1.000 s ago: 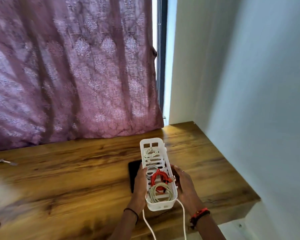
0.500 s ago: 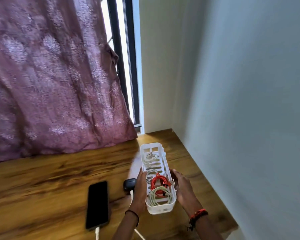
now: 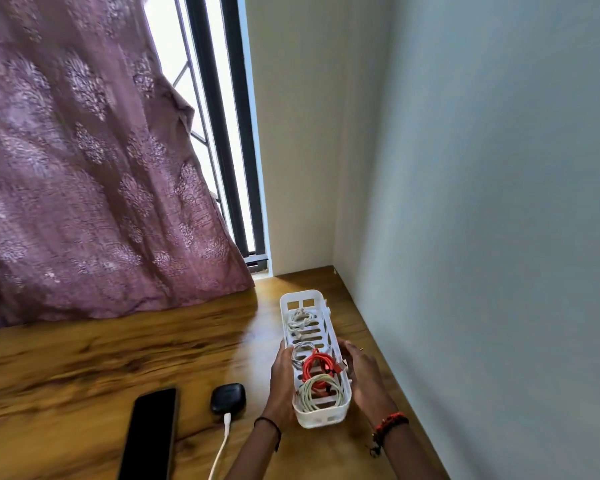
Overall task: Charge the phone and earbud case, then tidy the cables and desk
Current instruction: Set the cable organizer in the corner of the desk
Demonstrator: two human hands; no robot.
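Wooden surface (image 3: 84, 368) met the wall (image 3: 482, 237) at its far right corner, where a white basket (image 3: 323, 419) of coiled cables (image 3: 317, 367) was held lengthwise along the right edge, likely to park it out of the way. Left hand (image 3: 283, 382) and right hand (image 3: 362, 372) clasped its long sides, fingers (image 3: 347, 346) curled against the walls with the basket between them. The phone (image 3: 153, 434) and earbud case (image 3: 228, 398), a white cable (image 3: 220, 448) at the case, lay nearer the front edge.

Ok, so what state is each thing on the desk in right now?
basket: gripped on both long sides by left hand and right hand
red cable: coiled, in basket
white cables: coiled, in basket
case: closed, charger cable plugged in
phone: lying flat, screen dark
curtain: drawn
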